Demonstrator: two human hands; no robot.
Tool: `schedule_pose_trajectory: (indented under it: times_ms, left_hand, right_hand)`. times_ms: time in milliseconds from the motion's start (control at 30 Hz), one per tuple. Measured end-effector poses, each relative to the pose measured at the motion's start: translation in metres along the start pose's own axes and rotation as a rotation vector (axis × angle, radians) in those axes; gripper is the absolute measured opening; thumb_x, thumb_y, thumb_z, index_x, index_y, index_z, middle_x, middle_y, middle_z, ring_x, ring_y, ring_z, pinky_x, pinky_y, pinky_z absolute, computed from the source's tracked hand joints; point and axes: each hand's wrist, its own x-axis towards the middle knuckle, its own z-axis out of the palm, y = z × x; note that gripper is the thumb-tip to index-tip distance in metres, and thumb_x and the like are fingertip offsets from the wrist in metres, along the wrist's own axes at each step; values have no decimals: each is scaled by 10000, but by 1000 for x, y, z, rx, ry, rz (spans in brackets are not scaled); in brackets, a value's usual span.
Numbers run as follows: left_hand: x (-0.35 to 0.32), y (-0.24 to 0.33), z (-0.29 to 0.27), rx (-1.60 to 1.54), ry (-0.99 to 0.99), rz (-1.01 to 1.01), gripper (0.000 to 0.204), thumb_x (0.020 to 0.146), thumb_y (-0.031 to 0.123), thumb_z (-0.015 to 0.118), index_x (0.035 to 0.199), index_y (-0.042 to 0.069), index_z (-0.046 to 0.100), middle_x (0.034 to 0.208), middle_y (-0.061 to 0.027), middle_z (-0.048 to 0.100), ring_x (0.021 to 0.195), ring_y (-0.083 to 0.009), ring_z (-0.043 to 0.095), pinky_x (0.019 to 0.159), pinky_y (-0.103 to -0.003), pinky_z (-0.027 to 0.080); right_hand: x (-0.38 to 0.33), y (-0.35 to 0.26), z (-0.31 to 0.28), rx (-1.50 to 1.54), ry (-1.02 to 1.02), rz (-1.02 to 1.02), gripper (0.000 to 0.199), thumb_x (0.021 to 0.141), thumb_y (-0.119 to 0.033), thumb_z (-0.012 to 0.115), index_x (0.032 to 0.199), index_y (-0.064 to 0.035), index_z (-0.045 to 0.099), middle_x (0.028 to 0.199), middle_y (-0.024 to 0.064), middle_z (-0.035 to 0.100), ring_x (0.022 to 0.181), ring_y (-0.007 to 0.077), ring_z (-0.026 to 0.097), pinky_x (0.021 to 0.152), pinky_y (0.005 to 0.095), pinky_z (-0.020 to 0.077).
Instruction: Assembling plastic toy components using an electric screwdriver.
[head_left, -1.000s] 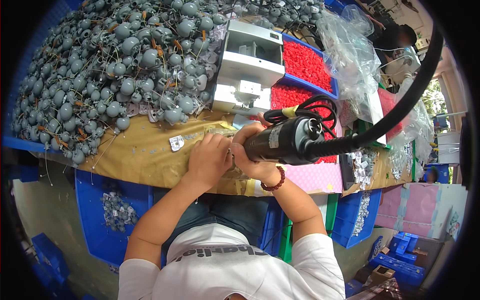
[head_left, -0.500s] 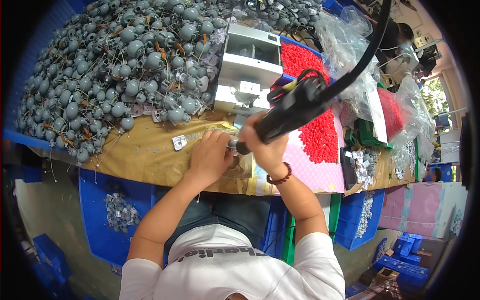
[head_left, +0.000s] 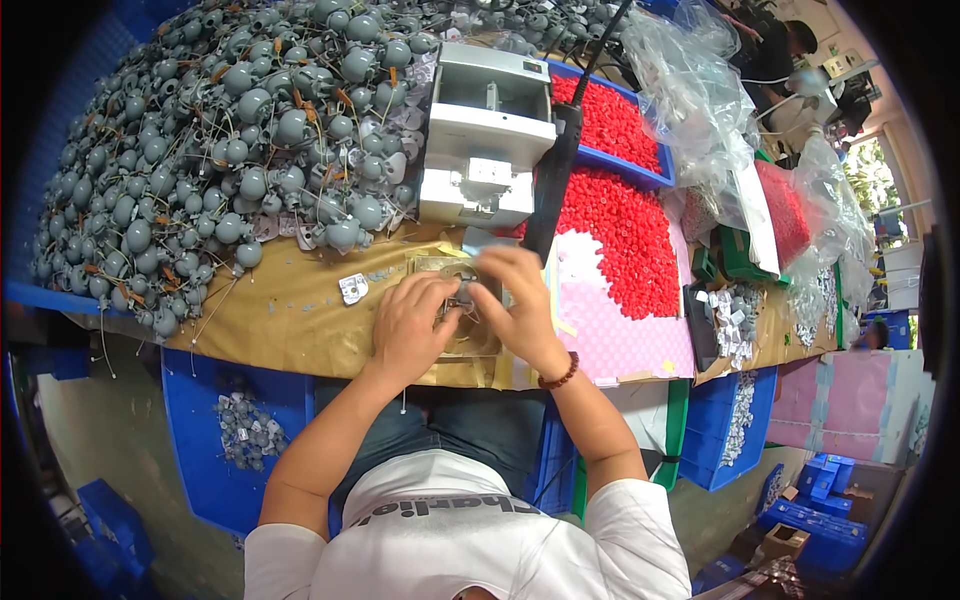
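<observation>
A small rounded grey part (head_left: 463, 291) sits between my hands, low over a clear fixture block (head_left: 478, 340) on the brown work surface. My left hand (head_left: 410, 318) is closed on the part from the left, thumb and fingertips drawn together. From the right, my right hand (head_left: 522, 308) meets it with thumb and bent fingers; the fingers partly hide it. Just beyond my right hand hangs a black power screwdriver (head_left: 556, 180) on its cord, free of both hands. A small white-and-grey flat piece (head_left: 353, 289) lies left of my left hand.
Grey ball-shaped parts with wires (head_left: 190, 180) form a large heap at the left. A white-and-grey machine (head_left: 490, 130) stands ahead. Red pieces (head_left: 620, 245) spread at the right on a pink sheet (head_left: 640, 345), below a blue tray (head_left: 655, 178). A blue bin (head_left: 190, 440) is lower left.
My right hand has let go of the screwdriver, which now hangs upright farther away. That hand has come to the grey part beside my left hand.
</observation>
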Motion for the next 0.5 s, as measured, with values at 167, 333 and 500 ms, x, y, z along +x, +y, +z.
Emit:
schedule_pose_trajectory:
  times_ms: [167,333,500]
  left_hand:
    - [-2,-1,1,14,-16,0,370,816,121,772,1161,70,648,1132,-101,683,1154,-308,621,935,-442,469]
    - [-1,-1,1,19,-23,2,379,815,122,772,1167,67,643,1145,-111,680,1162,-311,618,944,-443,466]
    - [-1,-1,1,-11,-20,-2,381,816,105,769,1172,62,642,1155,-127,675,1149,-329,625,950,-452,475]
  right_hand:
    - [-10,6,32,141,36,154,107,934,-77,713,1011,-17,670,854,151,685,751,302,661,674,373,521]
    - [3,3,47,225,119,429,132,1013,-132,638,988,-5,611,784,172,661,648,316,644,599,390,503]
    - [1,7,50,264,125,439,161,1043,-158,604,998,-4,591,741,149,655,630,262,642,589,363,496]
